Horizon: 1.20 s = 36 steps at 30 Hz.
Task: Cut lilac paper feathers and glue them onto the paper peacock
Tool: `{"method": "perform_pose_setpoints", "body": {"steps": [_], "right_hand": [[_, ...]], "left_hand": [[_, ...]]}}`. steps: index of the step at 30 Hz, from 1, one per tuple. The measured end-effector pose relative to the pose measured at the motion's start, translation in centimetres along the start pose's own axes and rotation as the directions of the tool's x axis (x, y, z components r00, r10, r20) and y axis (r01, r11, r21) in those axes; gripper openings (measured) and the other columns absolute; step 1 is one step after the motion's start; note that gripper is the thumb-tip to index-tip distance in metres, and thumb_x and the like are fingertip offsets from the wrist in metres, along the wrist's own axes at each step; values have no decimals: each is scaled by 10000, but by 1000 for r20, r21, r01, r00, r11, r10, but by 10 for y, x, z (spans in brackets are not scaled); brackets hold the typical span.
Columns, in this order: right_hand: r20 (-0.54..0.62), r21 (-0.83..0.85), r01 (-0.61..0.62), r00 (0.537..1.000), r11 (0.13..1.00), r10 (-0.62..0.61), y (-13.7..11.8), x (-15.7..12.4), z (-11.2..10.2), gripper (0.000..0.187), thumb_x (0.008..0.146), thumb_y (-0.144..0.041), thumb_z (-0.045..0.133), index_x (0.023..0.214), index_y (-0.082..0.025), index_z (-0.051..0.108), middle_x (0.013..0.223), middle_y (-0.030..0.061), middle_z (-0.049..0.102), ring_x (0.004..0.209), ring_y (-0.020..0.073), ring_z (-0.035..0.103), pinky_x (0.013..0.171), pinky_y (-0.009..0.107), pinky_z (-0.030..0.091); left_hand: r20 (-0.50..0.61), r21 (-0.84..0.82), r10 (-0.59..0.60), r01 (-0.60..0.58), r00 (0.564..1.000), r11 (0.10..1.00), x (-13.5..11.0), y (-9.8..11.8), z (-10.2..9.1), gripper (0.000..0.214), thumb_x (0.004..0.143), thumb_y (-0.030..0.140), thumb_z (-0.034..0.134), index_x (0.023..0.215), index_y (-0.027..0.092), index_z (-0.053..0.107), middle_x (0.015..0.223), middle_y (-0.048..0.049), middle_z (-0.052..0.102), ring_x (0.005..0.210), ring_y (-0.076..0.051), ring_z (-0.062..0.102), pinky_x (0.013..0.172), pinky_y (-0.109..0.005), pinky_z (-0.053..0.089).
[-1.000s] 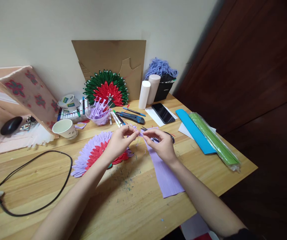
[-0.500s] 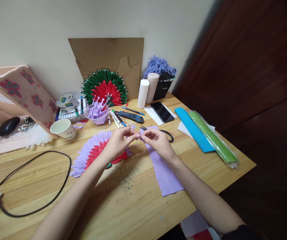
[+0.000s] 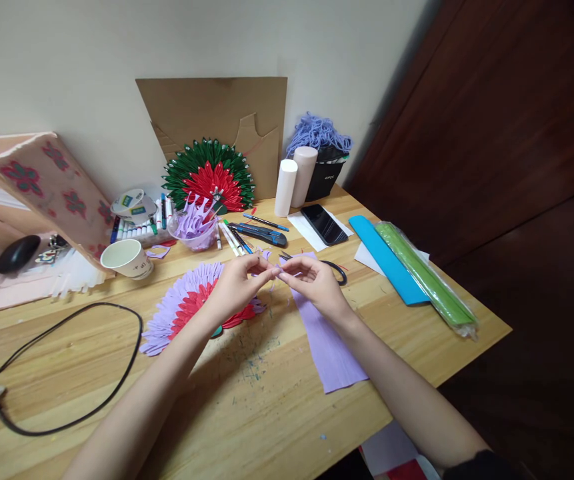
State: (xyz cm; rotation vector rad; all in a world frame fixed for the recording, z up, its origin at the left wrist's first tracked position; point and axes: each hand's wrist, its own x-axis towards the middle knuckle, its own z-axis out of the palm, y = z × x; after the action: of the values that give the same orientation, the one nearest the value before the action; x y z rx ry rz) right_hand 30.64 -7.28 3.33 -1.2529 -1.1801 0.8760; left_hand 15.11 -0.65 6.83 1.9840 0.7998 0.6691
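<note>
My left hand (image 3: 244, 283) and my right hand (image 3: 314, 283) meet fingertip to fingertip above the table. Both are closed in a pinch on a small piece of purple paper (image 3: 277, 269), mostly hidden by the fingers. Beneath my right hand and forearm lies a long strip of purple crepe paper (image 3: 325, 353). Scissors (image 3: 339, 272) rest behind my right hand, partly covered by it. Under my left wrist is a fan-shaped paper craft (image 3: 187, 310) with purple outer petals and red inner ones.
A bowl (image 3: 194, 233) of purple scraps, a paper cup (image 3: 127, 259), a utility knife (image 3: 259, 233) and a phone (image 3: 324, 224) stand or lie behind my hands. Blue paper (image 3: 389, 260) and wrapped green paper (image 3: 424, 277) lie right. A black cable (image 3: 139, 333) loops at left.
My fingertips have come slightly closer together over the purple piece, and less of it shows. Both hands otherwise keep nearly the same place.
</note>
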Motion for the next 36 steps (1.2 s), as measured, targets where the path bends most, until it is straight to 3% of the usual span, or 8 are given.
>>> {"method": "perform_pose_setpoints", "body": {"steps": [4,12,19,24,28,36], "right_hand": [[-10,-74,44,999,996,-45,-2,-3,2,173,715,-326,660,772,-166,632,774,46,666,705,147,618,648,268,498],[-57,2,-10,998,1000,10,0,1,1,213,691,-354,668,732,-153,613,669,8,620,581,104,567,559,224,471],[13,72,-46,999,996,45,0,-1,3,212,680,-348,679,744,-164,594,720,15,633,641,119,602,547,217,490],[-20,-88,91,995,992,-93,-6,-5,0,242,679,-317,696,859,-179,611,815,36,653,725,144,624,633,256,527],[-29,-213,193,979,958,-204,-6,-7,-1,181,711,-283,673,855,-176,646,793,40,670,675,147,627,659,287,536],[-66,-291,233,963,928,-263,-6,-9,1,83,757,-256,633,796,-189,660,765,31,686,668,151,634,651,285,530]], "left_hand": [[11,2,-8,8,1000,1000,-1,2,0,223,788,353,557,736,152,638,730,-37,666,684,-147,588,637,-254,437],[36,4,-24,24,999,1000,-1,1,1,234,806,345,527,752,141,628,757,-54,664,714,-154,593,691,-286,453],[32,-231,-38,44,999,972,0,-3,6,212,776,331,576,853,138,616,838,-73,666,770,-160,622,733,-297,480],[-73,-336,-133,101,988,936,2,-5,6,209,736,340,620,776,135,613,753,-50,655,703,-144,607,692,-280,485],[-117,-375,-164,110,979,921,2,-5,5,235,715,355,643,778,131,614,742,-46,651,676,-135,598,666,-267,480],[-109,-393,-160,105,981,914,1,-4,6,235,722,358,640,791,135,610,756,-44,646,699,-134,598,681,-263,479]]}}
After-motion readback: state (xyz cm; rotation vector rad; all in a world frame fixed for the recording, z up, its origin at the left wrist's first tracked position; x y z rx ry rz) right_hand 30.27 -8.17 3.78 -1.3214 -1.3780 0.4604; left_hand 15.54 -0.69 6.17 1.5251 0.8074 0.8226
